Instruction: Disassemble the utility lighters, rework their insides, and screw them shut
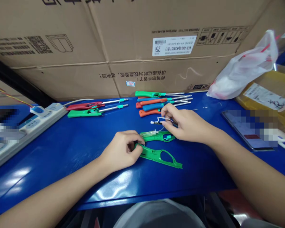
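My left hand (123, 150) is closed at the butt end of an empty green lighter shell half (150, 153), which slants toward the table's front edge. Just beyond it lies the other green shell half (158, 136), with a clear fuel tank (148, 134) inside, a thin tube and a teal trigger piece (167, 137). My left fingertips also touch this half's end. Above it, my right hand (190, 125) pinches a small piezo igniter (155, 122) with a white tip and looping white wires; the fingers partly hide it.
Assembled lighters in green, orange and blue (154, 101) lie behind my hands; a red one (85, 106) and a green one (84, 113) lie left. A power strip (35, 123) borders the left, a phone (247, 129) the right. Cardboard (123, 38) walls the back, beside a plastic bag (242, 69).
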The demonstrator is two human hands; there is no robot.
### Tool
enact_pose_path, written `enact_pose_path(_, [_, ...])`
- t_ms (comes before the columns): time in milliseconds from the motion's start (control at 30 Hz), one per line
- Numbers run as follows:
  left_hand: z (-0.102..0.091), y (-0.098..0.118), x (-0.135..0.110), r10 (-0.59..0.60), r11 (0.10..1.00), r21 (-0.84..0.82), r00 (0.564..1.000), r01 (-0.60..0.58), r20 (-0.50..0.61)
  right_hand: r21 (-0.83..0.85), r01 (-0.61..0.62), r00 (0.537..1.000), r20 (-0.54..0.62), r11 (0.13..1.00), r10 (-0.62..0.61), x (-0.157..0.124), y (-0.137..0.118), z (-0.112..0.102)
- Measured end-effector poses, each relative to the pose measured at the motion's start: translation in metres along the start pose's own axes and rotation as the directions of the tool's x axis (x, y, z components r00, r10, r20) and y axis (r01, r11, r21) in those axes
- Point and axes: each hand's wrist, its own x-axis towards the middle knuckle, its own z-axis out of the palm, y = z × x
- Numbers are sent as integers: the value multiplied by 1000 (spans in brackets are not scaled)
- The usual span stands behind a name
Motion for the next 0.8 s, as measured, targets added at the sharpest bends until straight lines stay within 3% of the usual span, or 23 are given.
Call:
enact_pose_path(100, [-1,2,-2,43,995,86,999,-43,4,-17,29,999,24,999,-29,-2,1,-2])
enact_pose_path(233, [-1,0,0,95,971,229,992,-73,-86,34,127,991,35,991,-128,0,4,3])
enact_pose_path(367, [4,-11,5,172,936,316,985,-155,-26,186,234,971,-6,954,-237,3,1,7])
enact_pose_path(533, [9,-22,11,277,922,291,960,-254,-39,310,230,972,-22,922,-235,1,-5,4])
enact_pose_path(800, [4,-18,12,326,933,196,940,-302,-105,203,171,983,30,964,-181,2,-2,6])
